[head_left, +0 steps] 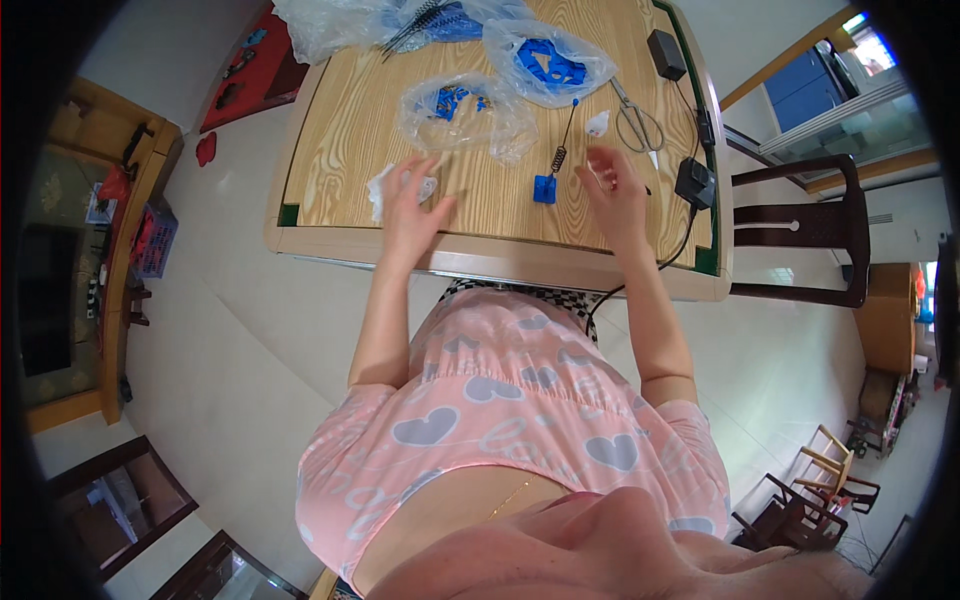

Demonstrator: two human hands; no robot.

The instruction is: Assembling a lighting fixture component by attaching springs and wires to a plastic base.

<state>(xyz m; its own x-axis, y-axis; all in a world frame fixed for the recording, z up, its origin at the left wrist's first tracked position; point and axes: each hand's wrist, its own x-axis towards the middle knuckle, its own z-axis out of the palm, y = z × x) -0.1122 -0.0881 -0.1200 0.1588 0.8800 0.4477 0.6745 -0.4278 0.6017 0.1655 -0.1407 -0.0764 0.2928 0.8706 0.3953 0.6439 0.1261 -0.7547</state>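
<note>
My left hand (408,208) is over the near left part of the table, fingers spread and holding nothing. A crumpled white wad (377,192), tissue or thin plastic, shows partly behind it. My right hand (617,195) hovers near the right side, fingers loosely curled and apart, with nothing visible in them. Between the hands stands or lies a small blue square piece (544,189) joined to a dark coil spring (559,160) and a thin rod with a blue tip. Just beyond my right hand are a small white crumpled piece (597,124) and metal scissors (638,128).
Clear plastic bags hold small blue and yellow parts (452,103) and larger blue parts (550,66). Another bag (335,30) with black spring-like pieces (420,25) lies at the far left. Black adapters (695,183) and a cable line the right edge. A dark chair (850,230) stands right.
</note>
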